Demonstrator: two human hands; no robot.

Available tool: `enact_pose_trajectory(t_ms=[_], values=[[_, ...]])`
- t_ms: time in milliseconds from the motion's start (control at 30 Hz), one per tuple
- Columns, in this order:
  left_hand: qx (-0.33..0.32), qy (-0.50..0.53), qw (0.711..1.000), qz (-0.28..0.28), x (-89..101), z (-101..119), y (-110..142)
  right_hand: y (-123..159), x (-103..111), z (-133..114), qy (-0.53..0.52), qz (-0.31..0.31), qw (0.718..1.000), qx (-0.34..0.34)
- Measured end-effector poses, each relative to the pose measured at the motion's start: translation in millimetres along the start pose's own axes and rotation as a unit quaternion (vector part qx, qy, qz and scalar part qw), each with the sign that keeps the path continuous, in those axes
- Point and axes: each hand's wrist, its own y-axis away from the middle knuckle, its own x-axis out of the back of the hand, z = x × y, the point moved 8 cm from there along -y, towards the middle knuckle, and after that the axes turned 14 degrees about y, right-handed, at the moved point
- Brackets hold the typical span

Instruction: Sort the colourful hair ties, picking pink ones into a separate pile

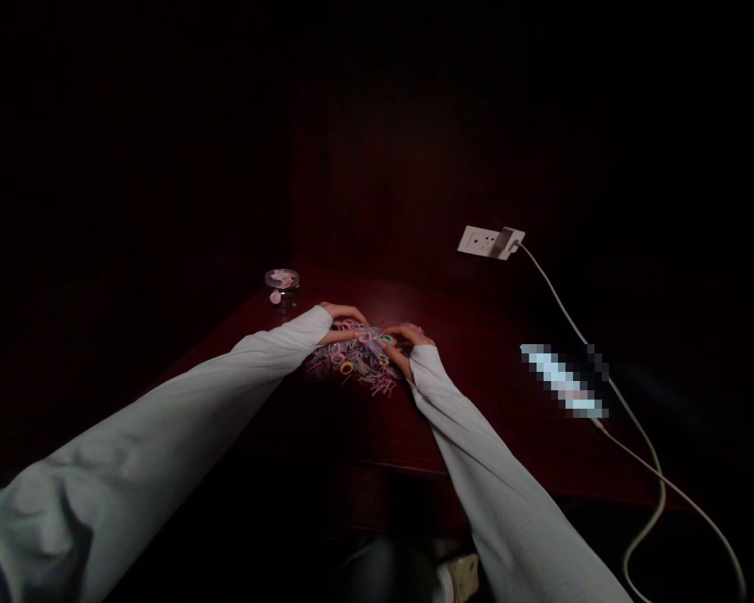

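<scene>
A heap of small coloured elastic rings, pink, purple, yellow and green, lies on a dark red wooden table. Both my arms wear pale long sleeves. My left hand rests on the far left side of the heap with its fingers curled over the rings. My right hand sits on the right side of the heap, fingers pinched together on some rings. The scene is very dim, so single rings in the fingers are hard to make out.
A small clear jar with pink bits stands at the table's far left. A white wall socket with a charger feeds a white cable to a blurred phone on the right. The table's front edge is near my body.
</scene>
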Motion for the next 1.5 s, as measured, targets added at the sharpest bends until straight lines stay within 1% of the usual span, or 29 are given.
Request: enact_pose_trajectory(t_ms=[100,167,233,400,567,667,767,833,867,967,1067,1200,1333,1500], values=[[0.011,0.011,1.000,0.010,2.5,0.2,0.2,0.3,3.1,2.3,-0.020,0.021,0.999,-0.029],[0.013,0.005,1.000,0.013,3.4,-0.1,0.3,0.2,2.8,3.6,-0.029,0.024,0.999,-0.038],[0.009,-0.007,1.000,0.015,3.7,0.2,0.5,0.2,1.4,3.4,-0.040,0.019,0.998,-0.033],[-0.002,-0.033,0.999,0.006,4.5,-2.2,1.6,0.6,-5.1,-0.2,-0.039,-0.022,0.999,-0.008],[-0.016,-0.124,0.992,-0.014,13.3,-9.9,0.8,1.1,-4.4,-1.6,-0.006,-0.027,1.000,0.013],[-0.031,-0.112,0.992,-0.040,20.0,-13.8,-0.7,2.5,-5.2,-6.3,0.025,-0.027,0.998,0.055],[-0.046,-0.060,0.994,-0.077,26.2,-18.2,0.2,5.2,-3.9,-14.4,0.034,0.001,0.993,0.112],[-0.045,-0.015,0.993,-0.109,29.0,-24.2,4.1,6.9,-3.3,-17.8,0.029,0.012,0.991,0.131],[-0.033,-0.002,0.992,-0.126,29.4,-29.6,7.2,7.4,-3.5,-18.6,0.030,0.012,0.991,0.133],[0.022,0.009,0.977,-0.211,21.5,-49.1,22.3,7.7,-3.3,-18.8,0.049,0.006,0.991,0.125],[0.040,-0.012,0.969,-0.244,16.6,-60.4,33.0,7.8,-1.0,-20.1,0.062,0.006,0.990,0.125],[0.057,-0.038,0.965,-0.252,12.4,-68.3,35.2,8.1,-2.8,-21.4,0.073,-0.013,0.990,0.122],[0.047,-0.074,0.965,-0.247,11.2,-70.0,32.0,9.3,-2.8,-21.3,0.101,-0.015,0.989,0.108],[0.010,-0.029,0.974,-0.226,8.2,-62.5,25.2,8.2,2.5,-14.2,0.105,0.018,0.990,0.094]])
